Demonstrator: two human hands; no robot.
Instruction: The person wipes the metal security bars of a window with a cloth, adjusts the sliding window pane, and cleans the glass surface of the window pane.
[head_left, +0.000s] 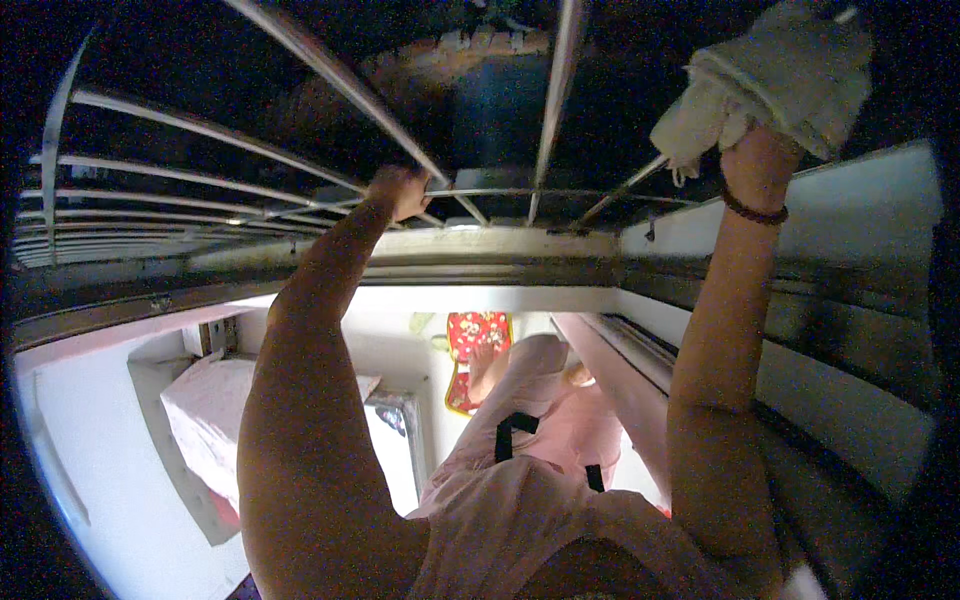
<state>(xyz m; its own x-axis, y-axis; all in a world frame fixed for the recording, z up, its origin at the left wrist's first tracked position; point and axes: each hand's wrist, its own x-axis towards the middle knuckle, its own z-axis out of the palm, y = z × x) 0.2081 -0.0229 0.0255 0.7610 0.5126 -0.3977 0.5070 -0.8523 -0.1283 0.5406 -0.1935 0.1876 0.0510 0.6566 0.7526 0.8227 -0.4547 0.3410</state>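
Note:
A row of thin metal bars (551, 90) runs across the dark upper part of the head view, like a rack or slatted frame. My left hand (401, 193) is closed around these bars near a cross rod (502, 193). At the upper right, my right hand (759, 161) holds a crumpled pale cloth (802, 75), which hides most of the fingers. The cloth lies over or against another bar (634, 181). A dark beaded bracelet (754, 210) circles my right wrist.
A pale ledge (487, 246) borders the bars, with a light panel (862, 202) on the right. Far below, a bare foot rests by a red patterned mat (480, 337). A pink-covered piece of furniture (210, 412) and a framed shiny panel (397, 442) stand lower left.

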